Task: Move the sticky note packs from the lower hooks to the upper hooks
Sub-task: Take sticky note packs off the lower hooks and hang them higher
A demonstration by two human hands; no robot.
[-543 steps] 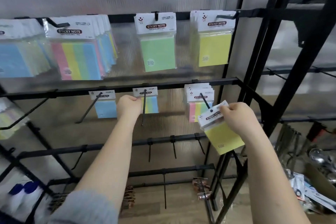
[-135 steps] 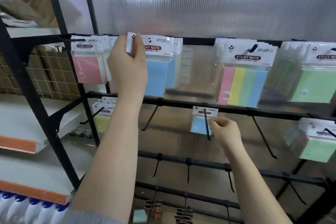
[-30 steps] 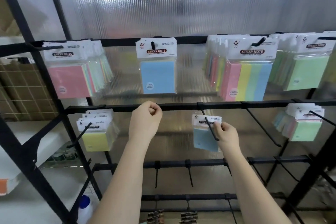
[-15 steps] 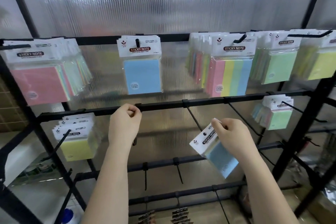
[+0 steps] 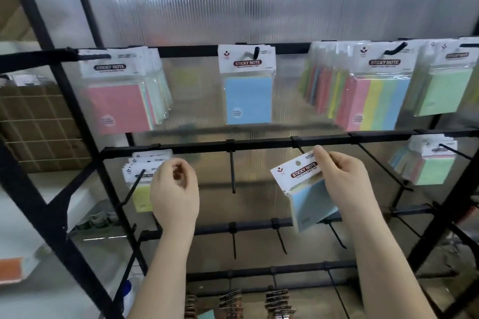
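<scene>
**Carrying a blue pack up from the lower rail**

Pinching the header card, the right hand (image 5: 344, 184) holds a blue sticky note pack (image 5: 307, 194) tilted, free of any hook, just below the lower rail (image 5: 259, 144). Left hand (image 5: 173, 194) loosely curled, holding nothing. Step in hand, by my reading: the transfer upward. Next move calls for lining the card's hole with the upper hook (image 5: 256, 52), where one blue pack (image 5: 247, 85) hangs. Black wire rack; ribbed translucent panel (image 5: 259, 2) behind.
</scene>
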